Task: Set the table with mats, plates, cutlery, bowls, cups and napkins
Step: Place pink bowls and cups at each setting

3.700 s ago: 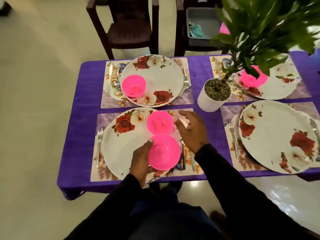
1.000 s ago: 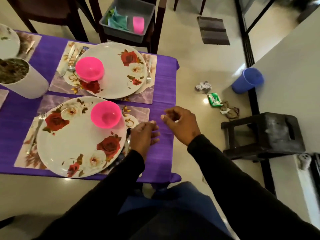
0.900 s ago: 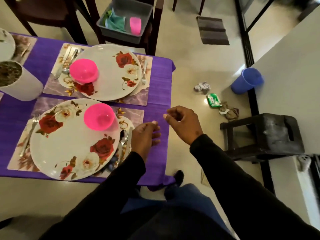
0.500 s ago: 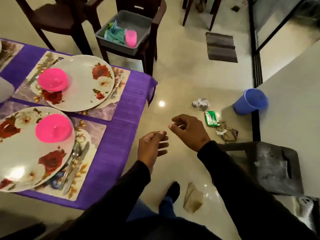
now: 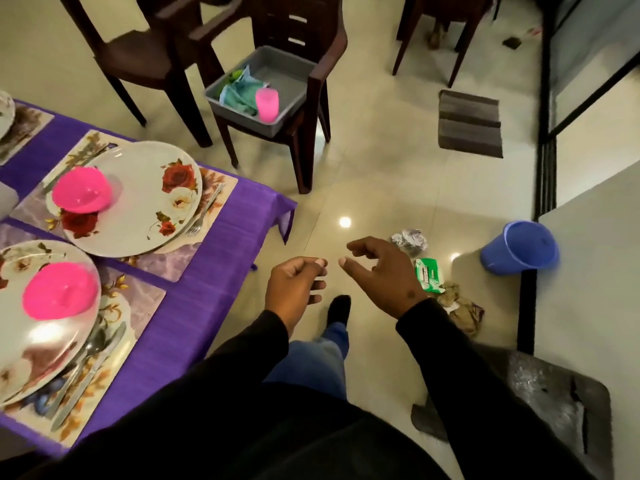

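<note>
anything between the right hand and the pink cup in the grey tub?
Head view: only bare floor tile and the chair's front edge lie between the right hand and the pink cup in the grey tub.

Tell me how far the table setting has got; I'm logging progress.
Done: both visible places have a mat, plate, cutlery and a pink bowl. In hand: nothing; the left hand and right hand are empty over the floor. Left: cups and napkins; a pink cup and cloths wait in the bin on the chair.

2 pink bowls (image 5: 82,189) on floral plates (image 5: 145,202); pink cup (image 5: 266,105) in bin.
</note>
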Demonstrator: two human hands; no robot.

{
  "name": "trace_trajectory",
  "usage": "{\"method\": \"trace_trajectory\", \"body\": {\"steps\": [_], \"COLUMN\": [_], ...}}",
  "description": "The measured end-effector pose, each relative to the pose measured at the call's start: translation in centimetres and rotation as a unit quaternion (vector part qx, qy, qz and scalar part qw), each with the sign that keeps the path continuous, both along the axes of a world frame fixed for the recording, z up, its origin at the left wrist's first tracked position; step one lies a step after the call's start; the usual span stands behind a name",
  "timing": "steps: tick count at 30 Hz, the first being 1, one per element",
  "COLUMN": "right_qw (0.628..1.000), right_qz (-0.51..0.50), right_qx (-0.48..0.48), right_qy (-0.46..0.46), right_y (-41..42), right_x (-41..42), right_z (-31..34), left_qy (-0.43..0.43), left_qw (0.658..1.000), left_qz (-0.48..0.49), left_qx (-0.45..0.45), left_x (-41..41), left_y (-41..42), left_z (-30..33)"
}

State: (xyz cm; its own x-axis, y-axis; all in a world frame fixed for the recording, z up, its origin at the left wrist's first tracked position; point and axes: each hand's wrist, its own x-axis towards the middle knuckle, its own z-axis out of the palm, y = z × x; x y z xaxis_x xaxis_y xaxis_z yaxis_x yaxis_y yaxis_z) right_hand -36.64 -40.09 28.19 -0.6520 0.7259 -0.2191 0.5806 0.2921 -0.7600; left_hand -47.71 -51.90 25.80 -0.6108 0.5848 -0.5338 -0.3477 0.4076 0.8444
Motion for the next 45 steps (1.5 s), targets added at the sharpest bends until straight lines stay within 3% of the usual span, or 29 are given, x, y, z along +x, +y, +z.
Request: {"method": "trace_trajectory", "body": {"steps": [3,9,14,18,23,33,37,45], "right_qw": [1.000,0.994,0.995,0.994,0.981,0.940,0.922,0.912], "right_qz": [0.017,0.087,0.094,0.096,0.171,0.319,0.356,0.324], "right_qx": [0.015,0.028,0.014,-0.040,-0.074,-0.115,-0.134,-0.145], "right_qy": [-0.010,-0.062,-0.033,-0.028,-0.050,-0.030,-0.069,-0.204], "right_y": [6.4,18.3,26.2,30.9,37.8,47.6,48.5,50.7], "right_x": [-1.7,-8.2,-14.1,-18.0,-26.1,-47.9,-53.9,-63.2], "right_z": [0.0,1.2,1.5,1.3,-0.7,-3.5,-4.4,-9.8], "left_qy": [0.010,-0.056,-0.055,-0.052,-0.054,-0.024,-0.078,-0.240], "left_qw": [1.000,0.998,0.998,0.997,0.994,0.963,0.936,0.885], "left_qz": [-0.005,0.028,0.021,0.051,0.092,0.251,0.334,0.391], "left_qx": [0.010,-0.003,0.021,0.019,-0.008,-0.091,-0.086,-0.076], "left_x": [-2.1,-7.8,-12.7,-16.3,-21.8,-36.2,-39.9,-49.4], "left_y": [5.6,18.6,27.2,31.9,37.6,44.2,45.4,45.9], "left_z": [-0.7,-0.9,-0.2,-0.2,-2.3,-4.7,-6.0,-11.3]}}
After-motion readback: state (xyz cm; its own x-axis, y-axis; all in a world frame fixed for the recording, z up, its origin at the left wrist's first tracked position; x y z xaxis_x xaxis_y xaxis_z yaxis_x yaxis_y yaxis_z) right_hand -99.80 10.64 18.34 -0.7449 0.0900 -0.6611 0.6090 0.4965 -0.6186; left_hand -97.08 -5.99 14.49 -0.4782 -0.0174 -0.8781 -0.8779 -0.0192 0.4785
